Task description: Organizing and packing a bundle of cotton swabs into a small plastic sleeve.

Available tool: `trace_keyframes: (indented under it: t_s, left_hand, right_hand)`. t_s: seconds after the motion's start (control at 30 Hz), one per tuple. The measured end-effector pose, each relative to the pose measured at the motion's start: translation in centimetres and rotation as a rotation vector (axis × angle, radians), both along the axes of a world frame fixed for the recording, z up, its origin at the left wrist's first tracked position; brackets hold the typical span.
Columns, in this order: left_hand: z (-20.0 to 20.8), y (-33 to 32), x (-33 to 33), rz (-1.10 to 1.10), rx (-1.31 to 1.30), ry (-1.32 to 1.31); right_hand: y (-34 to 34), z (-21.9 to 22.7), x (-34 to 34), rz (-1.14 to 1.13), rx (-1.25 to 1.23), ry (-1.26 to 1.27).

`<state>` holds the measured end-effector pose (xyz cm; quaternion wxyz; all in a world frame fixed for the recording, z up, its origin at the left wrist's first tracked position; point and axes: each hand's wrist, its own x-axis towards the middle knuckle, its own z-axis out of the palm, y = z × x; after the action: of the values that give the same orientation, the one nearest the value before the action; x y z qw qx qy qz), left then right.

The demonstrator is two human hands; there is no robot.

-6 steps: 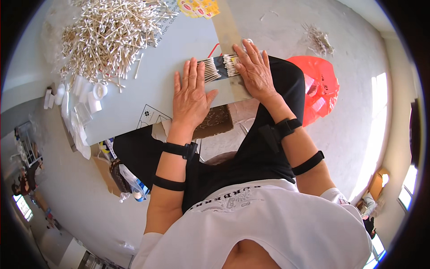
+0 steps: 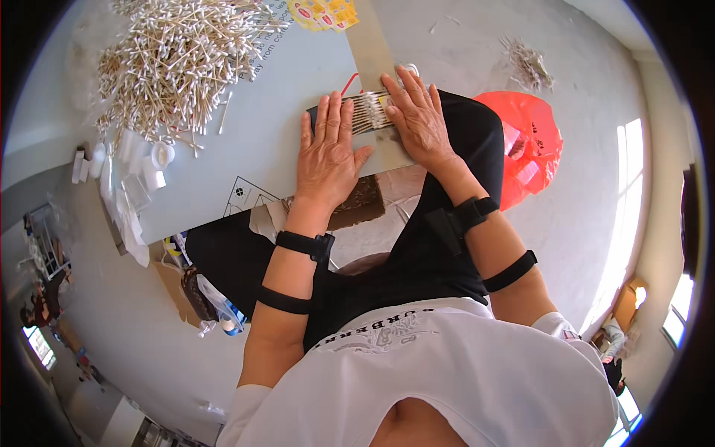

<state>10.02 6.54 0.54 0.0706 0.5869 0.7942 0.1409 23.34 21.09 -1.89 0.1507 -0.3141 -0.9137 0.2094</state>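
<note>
A row of cotton swabs lies side by side on the grey board, with white tips meeting near the middle. My left hand lies flat over the row's left part, fingers stretched out and thumb apart. My right hand rests flat on the right part, its fingers slightly spread. Both palms face down and nothing is gripped. A dark strip shows beside my left fingers, under the swabs. The swabs beneath my fingers are hidden.
A big heap of loose cotton swabs covers the board's far left. Clear plastic boxes sit at its left edge, yellow labels at the far edge. A red plastic bag is beyond my right knee. An open cardboard box stands below the board.
My left hand has slid right, pushing its swabs against those under my right hand. The dark gap between the two groups has closed. My right hand has barely moved.
</note>
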Motion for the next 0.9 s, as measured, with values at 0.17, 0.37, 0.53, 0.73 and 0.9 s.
trace_keyframes:
  t_s: [0.17, 0.37, 0.53, 0.73, 0.9]
  left_hand:
    - [0.0, 1.2, 1.0, -0.022, -0.002, -0.036]
    - [-0.3, 1.7, 0.6, 0.017, 0.213, -0.188]
    - [-1.3, 4.0, 0.8, 0.238, 0.659, -0.661]
    - [-1.5, 5.2, 1.9, 0.347, 0.776, -0.926]
    - [-1.2, 6.3, 3.3, 0.395, 0.801, -1.02]
  right_hand:
    - [0.0, 0.1, -0.1, 0.011, -0.005, 0.017]
    - [0.5, 0.3, 0.3, -0.137, -0.137, 0.206]
    - [2.9, -1.6, 0.1, -0.434, -1.157, 0.813]
    - [1.8, -1.8, -1.3, -0.436, -1.101, 0.837]
    - [1.5, -1.4, -1.4, -0.455, -0.952, 0.755]
